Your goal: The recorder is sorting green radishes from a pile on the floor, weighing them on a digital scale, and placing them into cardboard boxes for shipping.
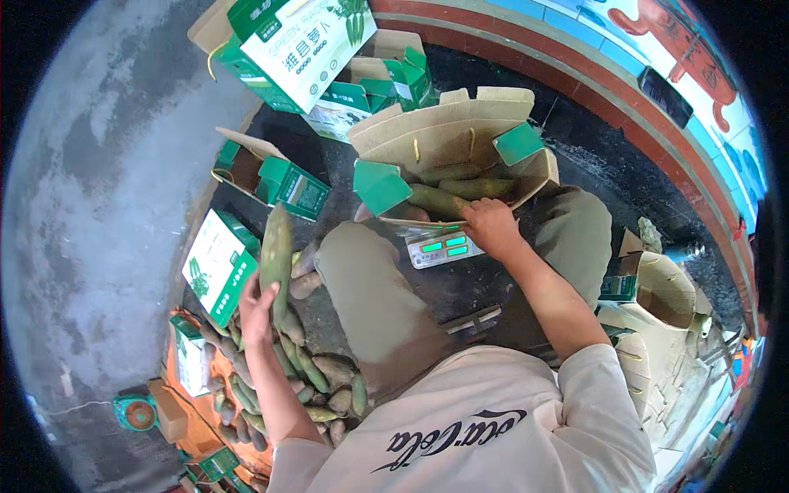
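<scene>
My left hand (257, 308) is wrapped around the lower part of a long green radish (278, 246), which points up and away from me. My right hand (491, 226) reaches over the near edge of an open cardboard box (436, 135), its fingers closed on a green radish (436, 202) inside. Another green radish (477, 188) lies behind that one. The box rests on a digital scale (444, 248) with lit green displays, between my knees. Below my left hand spreads a pile of radishes (316, 370), green and partly soiled.
More green-and-white cartons stand at the far left, including a large one (304, 49) and a small open one (279, 181). An open brown box (662, 287) sits to my right. A dark phone (666, 96) lies on the tiled ledge. A small turquoise fan (136, 413) is at lower left.
</scene>
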Available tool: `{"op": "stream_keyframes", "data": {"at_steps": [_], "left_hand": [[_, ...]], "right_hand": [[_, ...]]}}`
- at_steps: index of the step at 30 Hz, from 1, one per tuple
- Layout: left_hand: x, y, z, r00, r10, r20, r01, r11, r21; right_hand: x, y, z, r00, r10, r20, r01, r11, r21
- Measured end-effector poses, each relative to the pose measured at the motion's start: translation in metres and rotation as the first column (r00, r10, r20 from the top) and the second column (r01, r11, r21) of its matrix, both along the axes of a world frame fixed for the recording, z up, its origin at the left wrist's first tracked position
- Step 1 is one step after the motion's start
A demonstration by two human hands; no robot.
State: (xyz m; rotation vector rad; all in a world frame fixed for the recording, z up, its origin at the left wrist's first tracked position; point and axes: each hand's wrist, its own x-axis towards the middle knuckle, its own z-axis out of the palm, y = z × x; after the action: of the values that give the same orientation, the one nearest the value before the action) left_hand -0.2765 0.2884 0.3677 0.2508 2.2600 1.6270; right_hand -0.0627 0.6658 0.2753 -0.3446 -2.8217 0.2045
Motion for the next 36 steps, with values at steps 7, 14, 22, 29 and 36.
{"op": "stream_keyframes", "data": {"at_steps": [7, 14, 22, 29, 36], "left_hand": [[0.005, 0.159, 0.088, 0.728, -0.609, -0.316, 0.494, 0.785, -0.374], [0.029, 0.252, 0.040, 0.669, -0.596, -0.443, 0.518, 0.802, -0.297], [0.053, 0.154, 0.045, 0.776, -0.303, -0.554, 0.213, 0.951, -0.222], [0.093, -0.021, -0.024, 0.887, -0.150, -0.436, -0.111, 0.848, -0.519], [0.153, -0.146, -0.144, 0.986, -0.164, -0.020, 0.055, 0.437, -0.898]], "right_hand": [[0.006, 0.002, -0.005, 0.997, 0.023, -0.078, -0.022, 1.000, 0.020], [0.003, 0.004, -0.011, 0.989, 0.073, -0.130, -0.069, 0.997, 0.037], [0.005, 0.010, -0.012, 0.987, 0.082, -0.141, -0.091, 0.994, -0.054], [0.017, 0.012, 0.005, 0.980, 0.109, -0.168, -0.113, 0.993, -0.015], [0.036, 0.021, 0.032, 0.926, 0.076, -0.369, -0.063, 0.997, 0.047]]}}
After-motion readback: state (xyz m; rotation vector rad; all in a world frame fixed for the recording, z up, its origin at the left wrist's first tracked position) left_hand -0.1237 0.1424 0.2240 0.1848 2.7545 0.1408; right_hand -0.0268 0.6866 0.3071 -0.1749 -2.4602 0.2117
